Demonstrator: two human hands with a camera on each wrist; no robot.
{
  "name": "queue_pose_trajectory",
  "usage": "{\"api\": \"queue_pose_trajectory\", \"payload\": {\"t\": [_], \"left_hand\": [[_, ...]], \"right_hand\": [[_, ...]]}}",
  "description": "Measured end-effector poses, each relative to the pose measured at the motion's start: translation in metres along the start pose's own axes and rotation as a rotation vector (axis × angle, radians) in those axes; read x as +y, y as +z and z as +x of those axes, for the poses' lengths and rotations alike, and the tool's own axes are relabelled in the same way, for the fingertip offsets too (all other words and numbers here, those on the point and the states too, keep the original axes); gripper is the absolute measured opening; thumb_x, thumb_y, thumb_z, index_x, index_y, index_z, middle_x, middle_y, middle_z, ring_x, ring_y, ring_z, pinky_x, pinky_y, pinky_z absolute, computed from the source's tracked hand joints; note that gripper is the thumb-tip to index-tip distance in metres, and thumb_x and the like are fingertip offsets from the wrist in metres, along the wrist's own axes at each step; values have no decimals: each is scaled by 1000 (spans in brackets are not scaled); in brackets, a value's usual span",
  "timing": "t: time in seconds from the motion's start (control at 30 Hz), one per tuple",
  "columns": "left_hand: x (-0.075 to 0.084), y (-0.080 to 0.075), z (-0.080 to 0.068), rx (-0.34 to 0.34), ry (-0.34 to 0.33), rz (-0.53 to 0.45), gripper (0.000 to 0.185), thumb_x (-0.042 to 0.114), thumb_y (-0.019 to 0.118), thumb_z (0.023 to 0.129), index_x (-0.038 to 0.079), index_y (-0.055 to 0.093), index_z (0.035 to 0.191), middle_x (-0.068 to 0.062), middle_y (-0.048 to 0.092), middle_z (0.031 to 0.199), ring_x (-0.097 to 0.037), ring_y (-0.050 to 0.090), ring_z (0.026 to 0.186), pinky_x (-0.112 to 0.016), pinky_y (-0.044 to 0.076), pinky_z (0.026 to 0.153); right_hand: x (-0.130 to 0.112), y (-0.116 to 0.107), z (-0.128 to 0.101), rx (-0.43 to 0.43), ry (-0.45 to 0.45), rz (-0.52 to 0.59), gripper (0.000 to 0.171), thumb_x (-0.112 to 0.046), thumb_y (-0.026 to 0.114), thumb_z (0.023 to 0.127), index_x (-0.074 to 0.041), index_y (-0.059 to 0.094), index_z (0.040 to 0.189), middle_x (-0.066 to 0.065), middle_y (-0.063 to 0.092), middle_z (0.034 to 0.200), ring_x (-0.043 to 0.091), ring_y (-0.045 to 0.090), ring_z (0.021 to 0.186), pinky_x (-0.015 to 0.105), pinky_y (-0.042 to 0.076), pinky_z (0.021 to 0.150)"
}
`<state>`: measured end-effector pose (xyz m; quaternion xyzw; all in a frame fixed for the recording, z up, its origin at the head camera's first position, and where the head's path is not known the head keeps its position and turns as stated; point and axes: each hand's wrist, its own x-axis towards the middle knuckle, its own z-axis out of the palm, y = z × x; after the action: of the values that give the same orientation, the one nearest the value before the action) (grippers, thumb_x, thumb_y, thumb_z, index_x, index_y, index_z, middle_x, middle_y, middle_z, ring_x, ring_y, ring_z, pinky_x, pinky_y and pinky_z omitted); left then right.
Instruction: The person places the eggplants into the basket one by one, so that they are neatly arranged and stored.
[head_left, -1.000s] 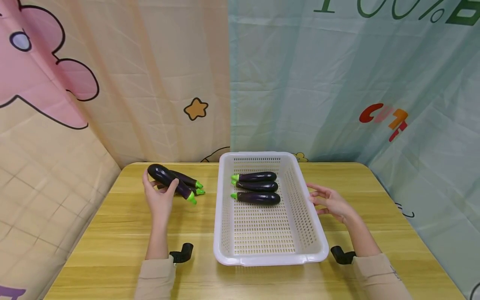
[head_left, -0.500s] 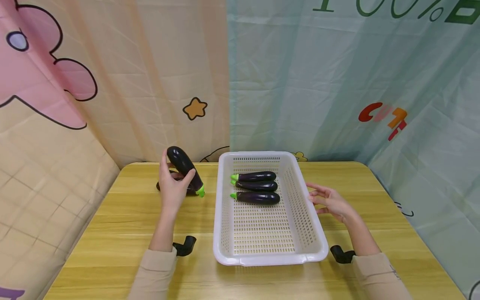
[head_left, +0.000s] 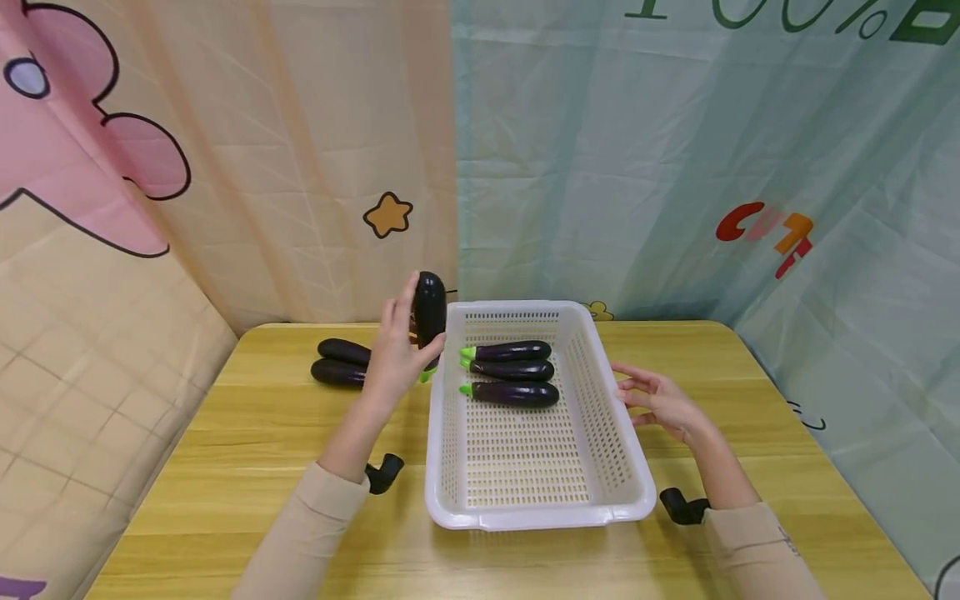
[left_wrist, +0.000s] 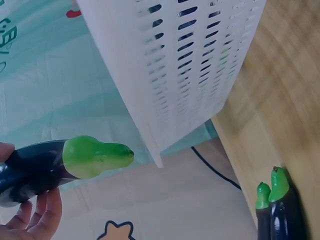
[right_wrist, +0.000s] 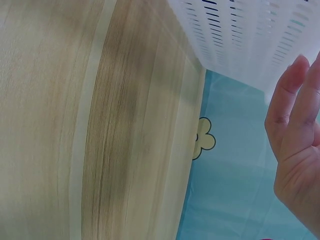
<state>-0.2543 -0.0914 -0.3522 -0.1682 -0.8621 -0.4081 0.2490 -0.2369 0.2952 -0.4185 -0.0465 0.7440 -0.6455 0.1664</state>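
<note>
My left hand (head_left: 395,358) grips a dark purple eggplant (head_left: 430,310) with a green stem (left_wrist: 95,155), held nearly upright just above the table beside the far left corner of the white slotted basket (head_left: 617,467). Three eggplants (head_left: 513,372) lie side by side in the basket's far half, stems pointing left. Two more eggplants (head_left: 337,363) lie on the table to the left of my hand, and their green tips (left_wrist: 272,187) show in the left wrist view. My right hand (head_left: 658,402) rests open against the basket's right wall, fingers straight (right_wrist: 295,100).
The wooden table (head_left: 247,467) has rounded far corners and is backed by printed curtains (head_left: 675,167) on all sides. Black wrist camera mounts (head_left: 384,472) sit at both sleeves. The basket's near half (head_left: 517,467) holds nothing.
My left hand has lifted one eggplant from the pile on the left and carried it right and up to the basket's left rim, tilting it upright. The right hand stayed put.
</note>
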Motion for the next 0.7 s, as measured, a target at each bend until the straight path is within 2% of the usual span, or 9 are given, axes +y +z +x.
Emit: {"api": "queue_pose_trajectory", "payload": {"t": [0.1, 0.2, 0.3, 0.43, 0.7], "left_hand": [[7, 9, 3, -71, 95, 59, 87, 10, 72, 78, 25, 19, 146, -17, 42, 113, -29, 52, 78, -37, 48, 62], [14, 19, 5, -137, 182, 113, 86, 10, 72, 78, 24, 20, 145, -17, 42, 114, -31, 54, 87, -39, 51, 67], [22, 28, 5, -202, 245, 184, 84, 13, 70, 79, 24, 20, 145, -16, 43, 113, -30, 52, 91, -35, 51, 61], [31, 40, 4, -282, 329, 294, 80, 17, 68, 82, 24, 20, 145, -11, 43, 110, -25, 49, 86, -27, 45, 53], [38, 62, -2, -313, 573, 546, 76, 23, 68, 81, 21, 26, 145, -10, 45, 103, -21, 49, 75, -26, 45, 56]], "right_hand": [[-1, 0, 0, 3, 1, 0, 63, -11, 58, 89, 2, 26, 142, 0, 56, 96, 12, 62, 80, 30, 54, 63], [-1, 1, 0, 4, 3, 0, 63, -11, 58, 89, 2, 26, 142, 0, 55, 96, 12, 61, 81, 30, 54, 64], [-2, 1, -1, 2, 8, -1, 63, -11, 59, 89, 1, 26, 142, 0, 55, 97, 12, 61, 81, 30, 54, 65], [-3, 0, -1, -3, 9, -3, 63, -11, 59, 89, 1, 26, 142, 1, 55, 98, 13, 61, 82, 31, 54, 65], [-4, 1, -1, -1, 9, 6, 64, -11, 60, 89, 1, 26, 142, 0, 56, 95, 12, 62, 80, 30, 54, 63]]}}
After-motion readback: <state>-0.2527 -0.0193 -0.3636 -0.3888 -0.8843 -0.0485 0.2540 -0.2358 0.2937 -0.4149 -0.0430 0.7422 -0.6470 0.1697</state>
